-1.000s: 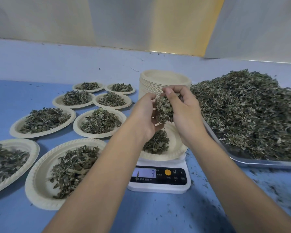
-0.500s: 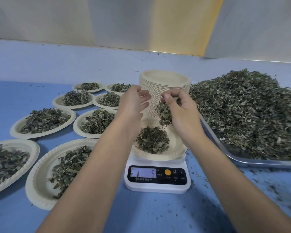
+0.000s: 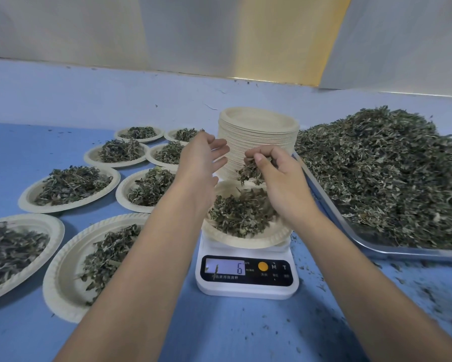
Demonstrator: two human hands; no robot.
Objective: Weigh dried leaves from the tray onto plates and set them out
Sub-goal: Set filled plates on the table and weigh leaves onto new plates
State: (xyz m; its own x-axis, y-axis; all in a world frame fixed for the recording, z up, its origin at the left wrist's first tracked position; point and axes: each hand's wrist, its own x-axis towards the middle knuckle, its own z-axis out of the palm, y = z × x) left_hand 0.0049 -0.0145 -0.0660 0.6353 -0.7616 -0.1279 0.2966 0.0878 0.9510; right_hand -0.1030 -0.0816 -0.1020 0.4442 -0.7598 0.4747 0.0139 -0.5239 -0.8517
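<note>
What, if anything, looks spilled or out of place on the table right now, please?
Loose leaf crumbs are scattered over the blue table right of the scale, in front of the tray, likely spilled during scooping. A small leaf bit also lies on the scale's display. Otherwise nothing stands out.

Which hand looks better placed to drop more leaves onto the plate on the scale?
Probably the right hand: it pinches a clump of leaves directly above the plate on the scale. The left hand is open and holds nothing.
</note>
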